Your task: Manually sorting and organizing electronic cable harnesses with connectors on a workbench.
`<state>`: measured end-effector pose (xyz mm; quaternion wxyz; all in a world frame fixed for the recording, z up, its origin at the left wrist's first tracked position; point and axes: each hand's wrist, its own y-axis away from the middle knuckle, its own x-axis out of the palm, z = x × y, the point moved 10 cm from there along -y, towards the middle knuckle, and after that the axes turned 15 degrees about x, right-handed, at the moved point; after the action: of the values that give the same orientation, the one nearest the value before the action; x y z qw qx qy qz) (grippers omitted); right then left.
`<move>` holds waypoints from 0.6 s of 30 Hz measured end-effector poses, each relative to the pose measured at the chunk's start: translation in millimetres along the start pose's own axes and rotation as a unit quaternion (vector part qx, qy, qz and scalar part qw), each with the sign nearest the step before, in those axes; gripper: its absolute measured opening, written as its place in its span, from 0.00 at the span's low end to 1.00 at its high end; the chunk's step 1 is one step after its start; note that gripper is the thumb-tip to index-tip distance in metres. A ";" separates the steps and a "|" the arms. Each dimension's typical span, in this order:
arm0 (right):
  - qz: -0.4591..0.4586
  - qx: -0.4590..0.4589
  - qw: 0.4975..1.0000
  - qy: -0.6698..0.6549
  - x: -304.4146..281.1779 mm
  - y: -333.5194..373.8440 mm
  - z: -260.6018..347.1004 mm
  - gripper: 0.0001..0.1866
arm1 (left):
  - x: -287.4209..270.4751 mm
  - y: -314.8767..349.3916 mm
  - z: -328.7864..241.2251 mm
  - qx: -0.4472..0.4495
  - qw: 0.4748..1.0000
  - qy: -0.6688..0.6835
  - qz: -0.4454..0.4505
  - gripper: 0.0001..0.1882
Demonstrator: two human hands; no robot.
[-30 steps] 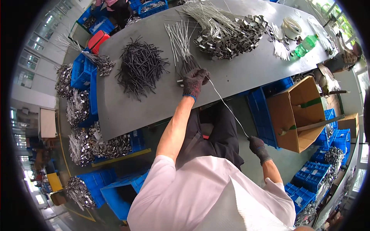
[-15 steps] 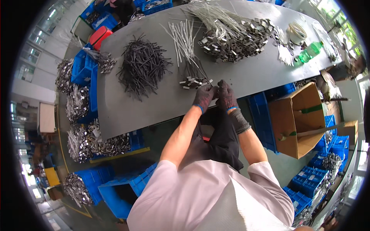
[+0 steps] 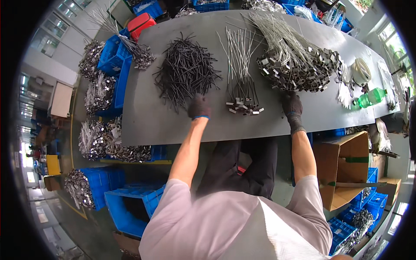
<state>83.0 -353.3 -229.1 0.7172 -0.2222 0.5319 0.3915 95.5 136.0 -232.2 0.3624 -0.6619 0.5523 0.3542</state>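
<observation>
My left hand (image 3: 199, 107), in a dark knit glove, is at the near right edge of a heap of short black tubes (image 3: 188, 65). Its fingers are blurred against the tubes. At the near edge of a large pile of pale wires with metal-ended blocks (image 3: 299, 71), my gloved right hand (image 3: 292, 105) has its fingers drawn together; whatever is in them is hidden. Between the hands lies a smaller bundle of wires (image 3: 244, 104), black-sleeved toward the near end, with small metallic blocks pointing toward me.
The grey table (image 3: 156, 125) carries a tape roll (image 3: 361, 72) and a green bottle (image 3: 372, 98) at the right. An open cardboard box (image 3: 342, 169) stands below its right edge. Blue crates (image 3: 134, 203) and a red case (image 3: 141, 25) are at the left.
My hands were together in front of the small bundle; they have parted, the left to the black tubes, the right to the large wire pile. The view has shifted too.
</observation>
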 end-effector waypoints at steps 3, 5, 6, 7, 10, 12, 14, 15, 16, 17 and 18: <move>-0.053 0.021 0.996 -0.067 1.1 -9.2 -21.3 0.25 | -11.7 6.6 25.3 -0.097 0.990 -0.098 0.041 0.21; 0.001 0.083 0.996 -0.031 13.8 -20.7 -30.8 0.22 | 1.4 -1.0 45.0 -0.094 0.989 -0.089 0.069 0.22; 0.000 0.081 0.996 -0.033 17.4 -21.5 -32.5 0.22 | 14.6 -4.6 55.7 -0.092 0.988 -0.079 0.099 0.23; -0.051 0.124 0.990 -0.047 11.7 -20.0 -44.9 0.23 | 17.4 -9.2 62.2 -0.092 0.988 -0.078 0.095 0.23; -0.162 0.163 0.967 -0.108 -1.3 -10.8 -49.5 0.24 | 26.5 -12.5 78.9 -0.110 0.986 -0.054 0.117 0.24; -0.223 0.162 0.949 -0.152 -7.5 -9.0 -51.2 0.25 | 22.3 -8.3 86.7 -0.119 0.989 -0.032 0.081 0.23; -0.105 0.100 0.985 -0.094 16.0 -38.5 -38.5 0.26 | 19.6 -3.7 91.8 -0.102 0.992 -0.052 0.058 0.22; -0.101 0.099 0.985 -0.095 17.0 -43.7 -36.8 0.26 | 10.1 -1.0 91.8 -0.094 0.992 -0.073 0.033 0.22; -0.059 0.083 0.992 -0.076 25.8 -49.6 -31.8 0.27 | 6.7 -0.3 92.5 -0.096 0.992 -0.076 0.032 0.22; -0.017 0.067 0.996 -0.056 33.5 -54.5 -28.3 0.27 | 10.7 -1.3 89.9 -0.080 0.992 -0.075 0.067 0.22; -0.026 0.073 0.995 -0.055 32.3 -67.3 -46.6 0.27 | 19.0 -6.1 74.1 -0.052 0.991 -0.066 0.103 0.21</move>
<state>113.3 -417.1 -281.7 0.7701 -0.1607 0.5126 0.3441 99.1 192.3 -284.2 0.3248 -0.5946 0.5732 0.4609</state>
